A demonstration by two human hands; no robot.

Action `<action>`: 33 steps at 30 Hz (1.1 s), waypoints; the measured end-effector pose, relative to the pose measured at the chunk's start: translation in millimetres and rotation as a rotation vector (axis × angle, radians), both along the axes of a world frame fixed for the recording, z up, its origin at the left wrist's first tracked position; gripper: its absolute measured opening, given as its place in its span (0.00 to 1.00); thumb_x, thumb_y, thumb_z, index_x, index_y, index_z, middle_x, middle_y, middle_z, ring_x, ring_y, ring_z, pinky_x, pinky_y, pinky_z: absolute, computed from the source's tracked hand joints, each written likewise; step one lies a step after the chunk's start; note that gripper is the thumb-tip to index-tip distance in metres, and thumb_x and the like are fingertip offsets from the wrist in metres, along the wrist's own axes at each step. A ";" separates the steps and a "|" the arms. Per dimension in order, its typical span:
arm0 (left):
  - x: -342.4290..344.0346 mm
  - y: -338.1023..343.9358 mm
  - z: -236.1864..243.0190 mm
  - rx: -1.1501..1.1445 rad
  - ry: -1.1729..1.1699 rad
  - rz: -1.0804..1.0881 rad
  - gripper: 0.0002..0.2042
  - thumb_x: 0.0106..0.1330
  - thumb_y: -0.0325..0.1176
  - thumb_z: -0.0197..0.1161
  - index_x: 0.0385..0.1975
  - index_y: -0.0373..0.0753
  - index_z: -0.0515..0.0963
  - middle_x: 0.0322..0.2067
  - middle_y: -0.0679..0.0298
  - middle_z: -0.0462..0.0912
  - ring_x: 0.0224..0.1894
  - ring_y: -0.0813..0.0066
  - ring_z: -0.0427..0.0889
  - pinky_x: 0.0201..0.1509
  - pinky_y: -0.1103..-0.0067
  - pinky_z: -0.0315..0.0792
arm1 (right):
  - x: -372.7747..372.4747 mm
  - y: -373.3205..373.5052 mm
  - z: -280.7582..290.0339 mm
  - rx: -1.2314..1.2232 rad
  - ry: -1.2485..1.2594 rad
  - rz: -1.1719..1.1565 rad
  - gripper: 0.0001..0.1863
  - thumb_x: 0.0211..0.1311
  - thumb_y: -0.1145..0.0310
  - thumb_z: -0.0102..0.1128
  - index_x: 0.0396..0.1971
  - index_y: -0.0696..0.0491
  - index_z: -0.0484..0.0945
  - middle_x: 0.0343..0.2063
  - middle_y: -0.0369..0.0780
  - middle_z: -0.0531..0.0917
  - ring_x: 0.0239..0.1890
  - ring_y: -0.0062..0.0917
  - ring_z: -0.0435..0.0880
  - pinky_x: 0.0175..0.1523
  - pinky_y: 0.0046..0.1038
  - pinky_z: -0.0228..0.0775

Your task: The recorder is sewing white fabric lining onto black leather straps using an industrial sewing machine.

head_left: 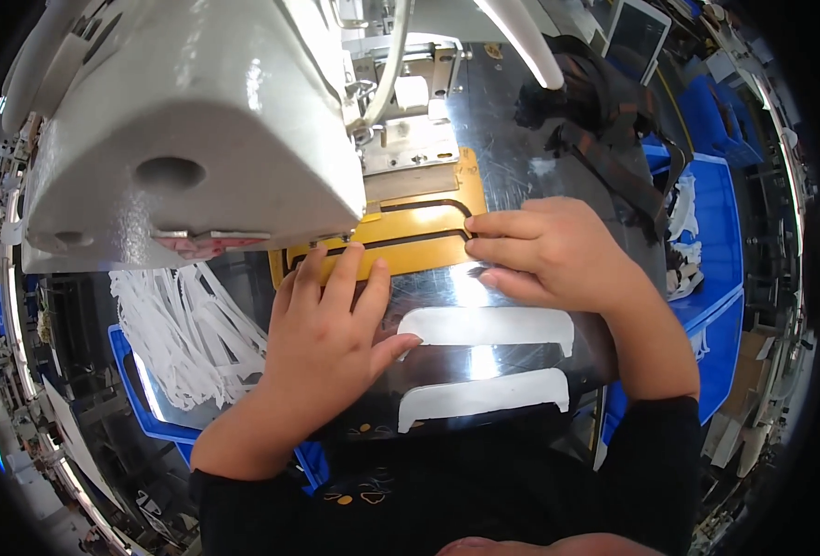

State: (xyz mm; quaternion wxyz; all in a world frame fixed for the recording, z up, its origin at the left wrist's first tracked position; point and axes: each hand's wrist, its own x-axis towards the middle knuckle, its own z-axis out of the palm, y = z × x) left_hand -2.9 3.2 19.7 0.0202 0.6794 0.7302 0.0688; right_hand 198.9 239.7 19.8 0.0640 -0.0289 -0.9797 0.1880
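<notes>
A yellow plate [419, 255] with dark curved slots lies under the white machine head [197, 139], beside a metal clamp assembly [410, 139]. The fingertips of my left hand [322, 334] rest on its front edge, fingers spread, with the thumb near a white curved strip [484, 324]. My right hand [553, 255] touches the plate's right end with extended fingertips, thumb lower and apart. A second white curved strip [484, 391] lies nearer my body on the steel table [512, 139]. Part of the plate is hidden by the head and my fingers.
A pile of white strips [183, 334] hangs at the left by a blue bin [155, 422]. Blue bins [725, 241] with white pieces stand at the right. A dark strapped bundle [614, 120] lies at the back right, near a white-framed screen [632, 42]. A white tube [521, 37] reaches from above.
</notes>
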 end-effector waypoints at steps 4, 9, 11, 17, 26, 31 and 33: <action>1.0 0.8 -0.8 -0.005 0.003 -0.017 0.38 0.62 0.59 0.74 0.66 0.38 0.80 0.66 0.49 0.77 0.69 0.39 0.73 0.69 0.51 0.71 | -3.9 -0.2 1.9 0.044 0.087 0.041 0.15 0.61 0.61 0.74 0.47 0.49 0.90 0.50 0.37 0.89 0.45 0.33 0.85 0.54 0.36 0.77; 6.1 -0.4 -1.7 -0.016 0.000 -0.028 0.39 0.65 0.62 0.70 0.69 0.39 0.77 0.68 0.48 0.75 0.69 0.39 0.73 0.71 0.51 0.68 | -4.0 -4.4 0.0 0.066 0.156 0.034 0.14 0.64 0.59 0.74 0.43 0.51 0.89 0.47 0.36 0.88 0.50 0.31 0.83 0.60 0.35 0.73; 6.2 -1.8 -2.9 -0.003 0.006 -0.029 0.39 0.65 0.62 0.69 0.68 0.38 0.78 0.66 0.47 0.76 0.68 0.40 0.74 0.71 0.52 0.69 | -3.6 -4.3 1.7 0.075 0.153 0.030 0.13 0.63 0.59 0.74 0.41 0.52 0.89 0.46 0.37 0.88 0.50 0.31 0.83 0.59 0.35 0.73; 6.0 -1.4 1.1 0.025 -0.029 -0.042 0.37 0.65 0.60 0.71 0.63 0.34 0.81 0.62 0.47 0.80 0.64 0.45 0.79 0.68 0.56 0.71 | 1.2 1.5 7.4 0.091 0.103 0.018 0.14 0.61 0.58 0.75 0.35 0.54 0.88 0.39 0.40 0.88 0.45 0.35 0.86 0.58 0.37 0.75; 1.6 1.1 -4.3 0.065 -0.069 -0.070 0.35 0.64 0.57 0.73 0.60 0.32 0.82 0.61 0.46 0.81 0.61 0.46 0.82 0.65 0.57 0.74 | 6.6 8.5 9.0 0.208 0.084 -0.068 0.18 0.64 0.54 0.72 0.26 0.54 0.85 0.26 0.39 0.82 0.34 0.36 0.84 0.51 0.37 0.77; 1.9 1.4 -5.3 0.054 -0.075 -0.055 0.35 0.65 0.57 0.74 0.62 0.33 0.81 0.62 0.44 0.79 0.63 0.45 0.81 0.66 0.57 0.73 | 4.2 13.7 6.2 0.234 0.100 -0.101 0.18 0.62 0.54 0.73 0.28 0.55 0.85 0.28 0.40 0.83 0.36 0.37 0.85 0.52 0.38 0.77; 2.7 2.2 -4.8 0.037 -0.060 -0.033 0.37 0.66 0.57 0.72 0.66 0.34 0.79 0.65 0.43 0.76 0.66 0.43 0.78 0.68 0.56 0.72 | 3.4 15.9 4.1 0.246 0.108 -0.102 0.18 0.62 0.53 0.73 0.33 0.55 0.86 0.32 0.42 0.85 0.40 0.37 0.87 0.55 0.38 0.76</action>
